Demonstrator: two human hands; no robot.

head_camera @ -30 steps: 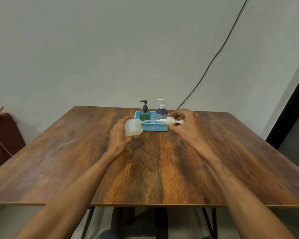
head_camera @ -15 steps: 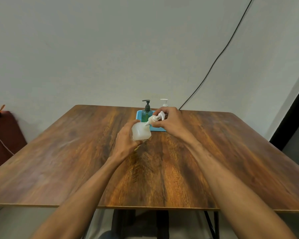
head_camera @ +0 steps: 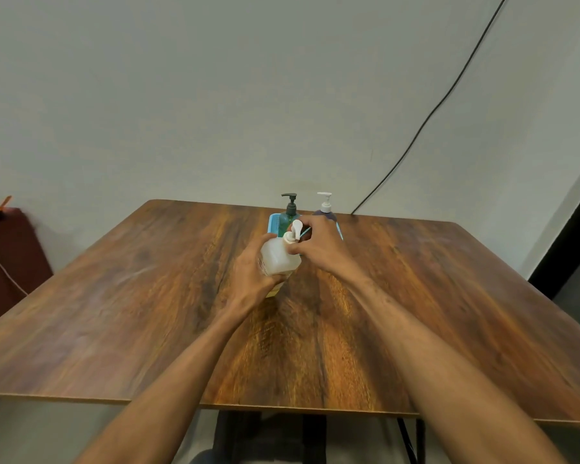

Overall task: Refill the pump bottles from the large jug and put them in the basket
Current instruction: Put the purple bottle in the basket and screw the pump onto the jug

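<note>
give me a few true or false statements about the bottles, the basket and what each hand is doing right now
1. The left hand holds the translucent white bottle. True.
2. The right hand is flat on the table. False: it is at the white pump head on that bottle.
3. Two pump bottles stand in the blue basket. True: the green bottle and the purple bottle.
4. The green bottle's pump is white. False: it is dark.

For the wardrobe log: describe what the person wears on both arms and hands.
Nothing shows on either. The left hand and right hand are bare, with no gloves, rings, watch or bands in view. Both forearms are bare up to the frame's lower edge; no sleeve appears.
</note>
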